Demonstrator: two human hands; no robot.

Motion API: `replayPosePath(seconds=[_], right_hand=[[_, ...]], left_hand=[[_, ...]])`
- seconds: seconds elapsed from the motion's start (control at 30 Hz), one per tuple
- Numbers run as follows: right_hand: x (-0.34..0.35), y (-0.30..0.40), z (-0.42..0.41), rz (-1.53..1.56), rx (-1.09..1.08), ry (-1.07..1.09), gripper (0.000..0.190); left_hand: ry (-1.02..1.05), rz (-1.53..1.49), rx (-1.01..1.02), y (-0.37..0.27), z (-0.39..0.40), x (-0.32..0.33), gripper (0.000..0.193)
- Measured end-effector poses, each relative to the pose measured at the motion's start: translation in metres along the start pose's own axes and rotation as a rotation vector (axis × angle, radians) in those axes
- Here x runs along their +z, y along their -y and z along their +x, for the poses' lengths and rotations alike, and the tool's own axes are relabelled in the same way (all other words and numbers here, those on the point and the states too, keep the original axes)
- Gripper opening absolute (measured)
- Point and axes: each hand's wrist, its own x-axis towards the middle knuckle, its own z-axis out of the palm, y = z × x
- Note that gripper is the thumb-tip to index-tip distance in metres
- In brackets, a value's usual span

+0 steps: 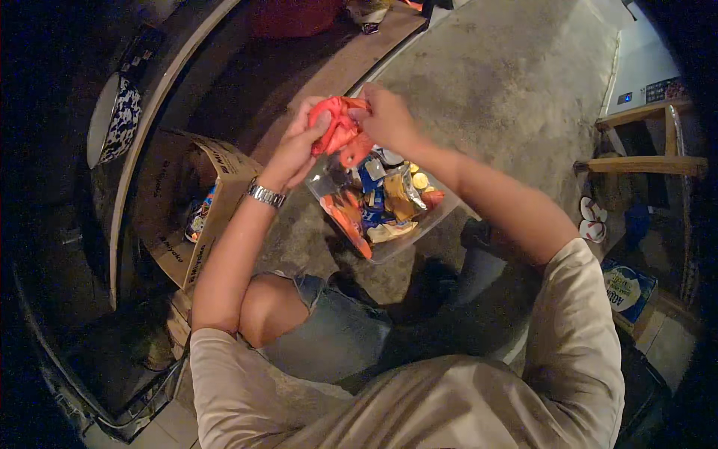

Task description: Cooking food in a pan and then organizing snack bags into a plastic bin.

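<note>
Between my two hands is a crumpled red plastic bag point(340, 134), raised above the far left corner of a clear plastic container point(387, 255). My left hand point(300, 143) grips the bag's left side, thumb on top. At its upper right edge, my right hand point(387, 118) pinches the red plastic; what lies under those fingers is hidden. Heaped in the container are several wrapped packets, among them an orange packet point(349, 216), a blue packet point(374, 210) and a gold-and-silver packet point(401, 193). A metal watch point(266, 195) circles my left wrist.
An open cardboard box point(193, 247) with a colourful packet point(201, 216) inside stands left of the container. Toward the right are a wooden rack point(645, 165), a pair of flip-flops point(593, 220) and a blue printed carton point(628, 292). Concrete floor point(505, 73) extends beyond my hands.
</note>
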Motion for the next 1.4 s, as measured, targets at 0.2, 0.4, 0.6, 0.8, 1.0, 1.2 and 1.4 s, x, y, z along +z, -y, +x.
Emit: replayPosePath(seconds=[0.2, 0.4, 0.6, 0.8, 1.0, 1.2, 1.4], right_hand=[[0.019, 0.039, -0.027, 1.225, 0.478, 0.117, 0.013], [0.038, 0.053, -0.044, 0.857, 0.331, 0.34, 0.018], [0.103, 0.067, -0.104, -0.329, 0.14, 0.979, 0.085], [0.172, 0.054, -0.135, -0.36, -0.043, 0.886, 0.04], [0.174, 0.087, -0.082, -0.251, 0.045, 0.847, 0.031], [0.196, 0.093, -0.057, -0.283, 0.06, 0.694, 0.033], [0.181, 0.109, -0.028, -0.211, 0.0, 0.596, 0.032]], left_hand=[[-0.127, 0.221, -0.007, 0.003, -0.002, 0.003, 0.048], [-0.007, 0.205, -0.134, 0.001, -0.035, -0.039, 0.038], [-0.258, 0.552, 0.0, -0.012, -0.049, -0.072, 0.026], [-0.287, 0.957, 0.258, 0.003, -0.068, -0.099, 0.027], [-0.394, 1.047, 0.325, -0.018, -0.089, -0.126, 0.032], [-0.361, 1.06, 0.341, -0.016, -0.093, -0.135, 0.033], [-0.314, 1.099, 0.439, -0.021, -0.09, -0.14, 0.034]])
